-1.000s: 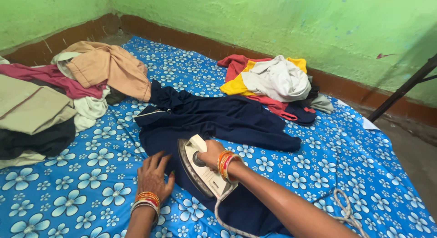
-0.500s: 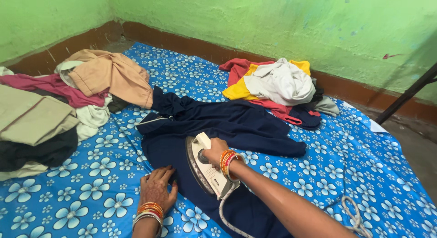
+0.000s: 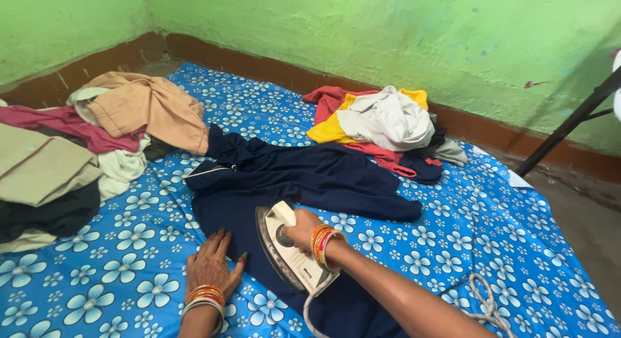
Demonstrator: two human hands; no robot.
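Low at centre frame, on a blue flower-printed sheet (image 3: 453, 247) spread over the floor: dark navy garment (image 3: 310, 179) laid out flat, sleeves reaching right. Cream electric iron (image 3: 284, 250) resting on the lower part of the cloth, tilted a little onto its edge. Right hand (image 3: 303, 228) wrapped tight around the iron's handle, forearm stretching in from lower right, orange and red bangles (image 3: 321, 238) at the wrist. Left hand (image 3: 210, 263) spread flat, palm down, pinning the navy hem just left of the iron. By the look of the folds, pressing only partly done: upper body, collar and sleeves still creased. Twisted pale cord (image 3: 482, 299) trailing at right. Heaped clothes beyond: tan and pink pile (image 3: 123, 111) at left, white, yellow and red pile (image 3: 381, 118) near the green wall (image 3: 388, 27).
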